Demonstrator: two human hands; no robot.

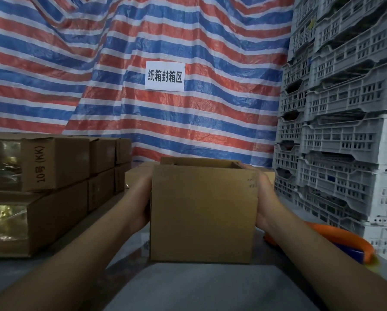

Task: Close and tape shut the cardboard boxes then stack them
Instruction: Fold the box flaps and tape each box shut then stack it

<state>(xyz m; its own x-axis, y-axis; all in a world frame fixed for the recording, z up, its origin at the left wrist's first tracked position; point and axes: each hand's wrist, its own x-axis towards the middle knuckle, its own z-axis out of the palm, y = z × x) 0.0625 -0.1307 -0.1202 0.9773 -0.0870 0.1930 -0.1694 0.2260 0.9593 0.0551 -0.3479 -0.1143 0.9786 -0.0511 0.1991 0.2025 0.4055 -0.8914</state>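
A brown cardboard box (202, 212) stands upright in the middle of the grey table (199, 286), its top open with flaps standing up. My left hand (142, 203) presses against its left side and my right hand (263, 198) grips its right side, fingers curled over the upper right edge. An orange-handled tape dispenser (345, 240) lies on the table to the right, partly hidden behind my right forearm. Taped brown boxes (53, 171) are stacked two high at the left.
More flat cardboard (138, 176) lies behind the held box. Grey plastic crates (340, 131) tower on the right. A striped red, blue and white tarp (120, 63) with a white paper sign (164, 76) hangs behind the table.
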